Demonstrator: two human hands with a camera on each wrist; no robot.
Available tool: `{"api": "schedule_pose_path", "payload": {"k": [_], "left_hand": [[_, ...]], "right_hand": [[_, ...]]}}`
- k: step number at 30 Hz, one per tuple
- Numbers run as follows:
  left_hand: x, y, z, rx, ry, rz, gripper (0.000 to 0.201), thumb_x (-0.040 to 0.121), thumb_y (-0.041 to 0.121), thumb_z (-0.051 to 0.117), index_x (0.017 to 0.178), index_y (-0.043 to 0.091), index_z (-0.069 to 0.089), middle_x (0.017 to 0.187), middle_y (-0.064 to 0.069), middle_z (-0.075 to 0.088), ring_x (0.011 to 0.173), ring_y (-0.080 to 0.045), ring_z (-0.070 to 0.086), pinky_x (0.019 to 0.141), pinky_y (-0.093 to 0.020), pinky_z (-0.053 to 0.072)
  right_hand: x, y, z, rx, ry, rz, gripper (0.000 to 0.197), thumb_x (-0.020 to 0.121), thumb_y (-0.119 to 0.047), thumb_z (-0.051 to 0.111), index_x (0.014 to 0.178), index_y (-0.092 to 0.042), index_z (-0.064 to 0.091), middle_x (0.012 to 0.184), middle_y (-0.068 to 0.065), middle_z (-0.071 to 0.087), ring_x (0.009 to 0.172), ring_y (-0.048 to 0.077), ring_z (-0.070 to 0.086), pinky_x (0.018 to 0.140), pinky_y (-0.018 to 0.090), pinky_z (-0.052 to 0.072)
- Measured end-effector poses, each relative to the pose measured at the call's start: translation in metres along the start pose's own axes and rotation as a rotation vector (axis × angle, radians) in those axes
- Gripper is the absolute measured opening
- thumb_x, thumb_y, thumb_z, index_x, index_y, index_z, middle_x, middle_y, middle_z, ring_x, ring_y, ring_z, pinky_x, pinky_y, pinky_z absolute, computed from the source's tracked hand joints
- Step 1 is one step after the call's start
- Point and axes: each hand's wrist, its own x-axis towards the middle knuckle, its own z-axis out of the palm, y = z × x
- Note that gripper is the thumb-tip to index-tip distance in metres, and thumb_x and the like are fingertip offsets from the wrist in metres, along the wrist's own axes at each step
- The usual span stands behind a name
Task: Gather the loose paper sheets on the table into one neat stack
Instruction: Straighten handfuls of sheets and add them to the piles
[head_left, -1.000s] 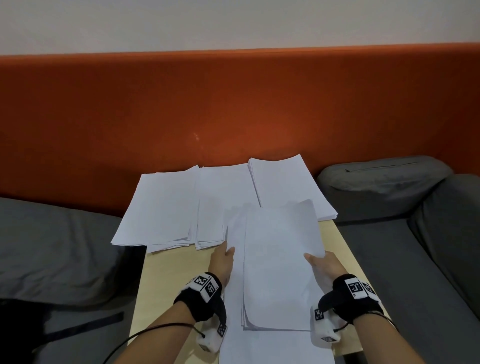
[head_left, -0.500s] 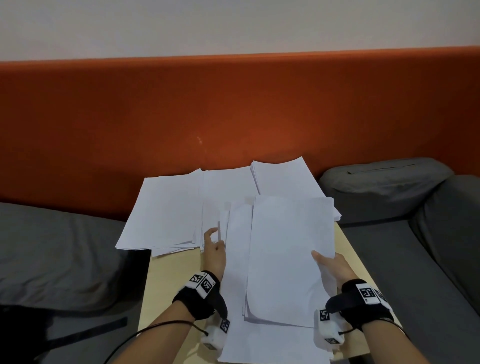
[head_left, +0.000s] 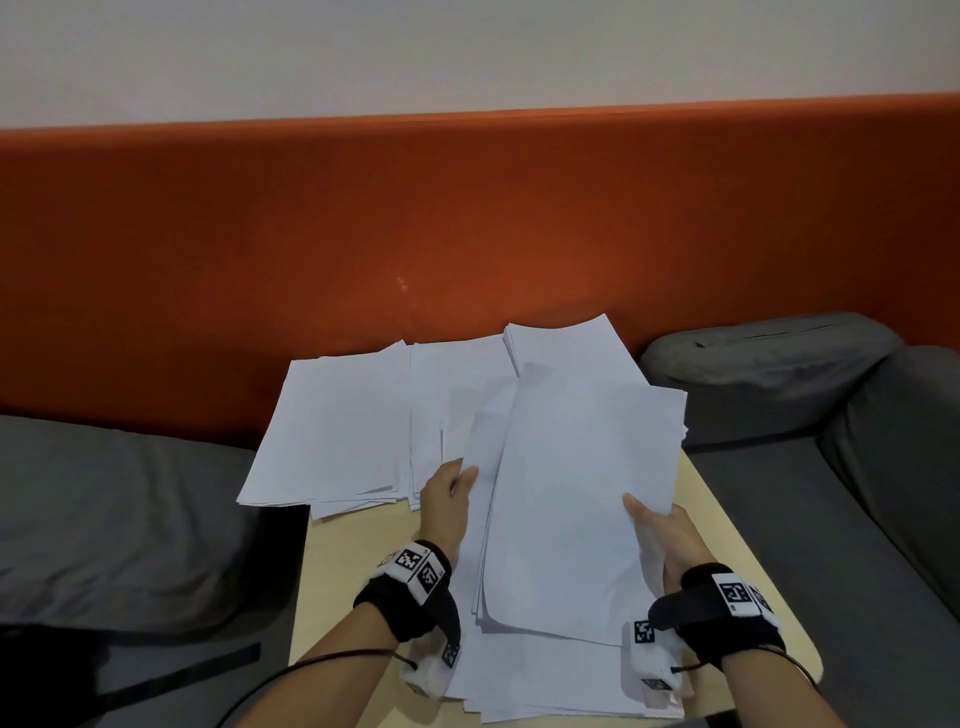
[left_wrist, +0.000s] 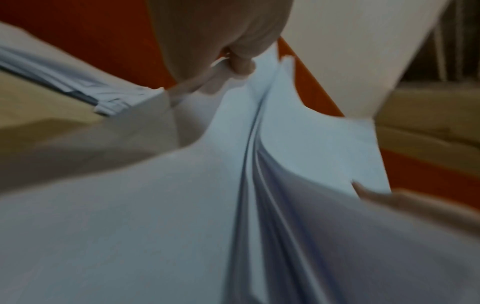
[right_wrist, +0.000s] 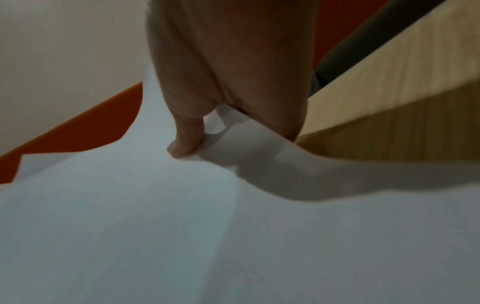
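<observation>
Your right hand (head_left: 662, 535) pinches the lifted bundle (head_left: 576, 499); left hand (head_left: 447, 493) pinches 1 sheet (left_wrist: 197, 82); remaining piles (head_left: 343, 426) lie far-left.

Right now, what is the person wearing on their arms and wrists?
The forearms are bare, with no sleeves. Each wrist carries a black wristband with white square tags printed in black-and-white code patterns. A small white camera unit hangs under each wrist. Thin black cables trail back from both wrist units.
</observation>
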Motion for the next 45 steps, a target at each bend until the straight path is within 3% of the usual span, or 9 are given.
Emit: {"api": "schedule_pose_path", "payload": {"k": [3, 8, 12, 20, 26, 30, 35, 38, 45], "left_hand": [[0.002, 0.005, -0.009, -0.083, 0.010, 0.004, 0.048, 0.092, 0.005, 0.054, 0.056, 0.019, 0.025, 0.052, 0.010, 0.026, 0.045, -0.002, 0.020, 0.050, -0.020, 0.019], [0.003, 0.006, -0.016, -0.256, -0.035, -0.038, 0.054, 0.088, 0.000, 0.057, 0.040, 0.022, 0.045, 0.043, 0.014, 0.041, 0.046, -0.001, 0.037, 0.049, -0.014, 0.030], [0.005, 0.011, -0.017, -0.298, -0.028, -0.062, 0.020, 0.084, -0.003, 0.061, 0.085, 0.017, 0.060, 0.077, 0.001, 0.066, 0.077, -0.019, 0.059, 0.068, -0.019, 0.050], [0.043, 0.031, -0.036, 0.190, -0.324, 0.108, 0.065, 0.082, -0.005, 0.061, 0.137, 0.023, 0.040, 0.143, 0.003, 0.039, 0.130, -0.017, 0.036, 0.111, -0.035, 0.032], [0.055, 0.035, -0.038, 0.289, -0.161, 0.092, 0.012, 0.083, 0.010, 0.067, 0.092, 0.007, 0.059, 0.092, -0.001, 0.054, 0.090, -0.019, 0.050, 0.072, -0.020, 0.040], [0.044, 0.023, -0.031, 0.359, 0.071, 0.267, 0.015, 0.088, 0.013, 0.062, 0.094, 0.000, 0.064, 0.105, 0.000, 0.045, 0.100, -0.014, 0.042, 0.076, -0.013, 0.034], [0.029, 0.020, -0.024, 0.020, 0.032, 0.089, 0.029, 0.094, 0.016, 0.051, 0.067, 0.012, 0.043, 0.062, 0.002, 0.036, 0.055, -0.009, 0.032, 0.055, -0.022, 0.029], [0.017, 0.004, -0.023, -0.056, -0.214, -0.134, 0.017, 0.096, 0.017, 0.048, 0.106, 0.010, 0.061, 0.097, -0.002, 0.066, 0.090, -0.016, 0.062, 0.088, -0.034, 0.049], [0.024, 0.016, -0.027, -0.103, -0.252, -0.193, 0.050, 0.095, 0.044, 0.042, 0.130, 0.009, 0.051, 0.136, -0.010, 0.052, 0.127, -0.024, 0.048, 0.111, -0.045, 0.034]], "right_hand": [[-0.001, -0.002, 0.000, 0.027, 0.011, -0.028, 0.038, 0.090, -0.020, 0.061, 0.123, -0.003, 0.055, 0.115, 0.010, 0.064, 0.105, 0.029, 0.059, 0.098, 0.041, 0.044], [-0.002, -0.005, 0.005, 0.056, 0.011, -0.059, 0.036, 0.090, -0.017, 0.060, 0.123, -0.005, 0.055, 0.112, 0.009, 0.063, 0.104, 0.028, 0.058, 0.095, 0.038, 0.043], [-0.001, -0.007, 0.010, 0.020, -0.029, -0.052, 0.028, 0.090, -0.015, 0.060, 0.116, -0.006, 0.059, 0.106, 0.010, 0.066, 0.099, 0.029, 0.061, 0.090, 0.037, 0.044], [0.000, -0.005, 0.013, -0.014, -0.058, -0.041, 0.028, 0.090, -0.016, 0.061, 0.116, -0.008, 0.058, 0.105, 0.011, 0.067, 0.101, 0.031, 0.062, 0.093, 0.042, 0.046], [0.004, -0.002, 0.017, -0.010, -0.042, -0.048, 0.034, 0.090, -0.013, 0.060, 0.122, -0.002, 0.055, 0.109, 0.016, 0.066, 0.101, 0.033, 0.062, 0.093, 0.042, 0.047], [0.006, -0.002, 0.017, -0.002, -0.042, -0.064, 0.033, 0.090, -0.012, 0.059, 0.120, 0.001, 0.056, 0.107, 0.018, 0.065, 0.098, 0.033, 0.062, 0.088, 0.040, 0.047], [0.007, 0.000, 0.018, 0.012, -0.029, -0.071, 0.036, 0.090, -0.014, 0.060, 0.123, 0.000, 0.055, 0.109, 0.016, 0.065, 0.102, 0.033, 0.061, 0.093, 0.042, 0.046], [0.005, 0.001, 0.019, 0.054, -0.006, -0.072, 0.030, 0.091, -0.013, 0.058, 0.119, -0.003, 0.056, 0.108, 0.012, 0.065, 0.099, 0.030, 0.061, 0.089, 0.040, 0.048], [0.003, -0.012, 0.025, 0.025, 0.047, -0.155, 0.038, 0.091, -0.013, 0.058, 0.126, -0.002, 0.051, 0.116, 0.014, 0.063, 0.103, 0.031, 0.059, 0.086, 0.036, 0.046]]}}
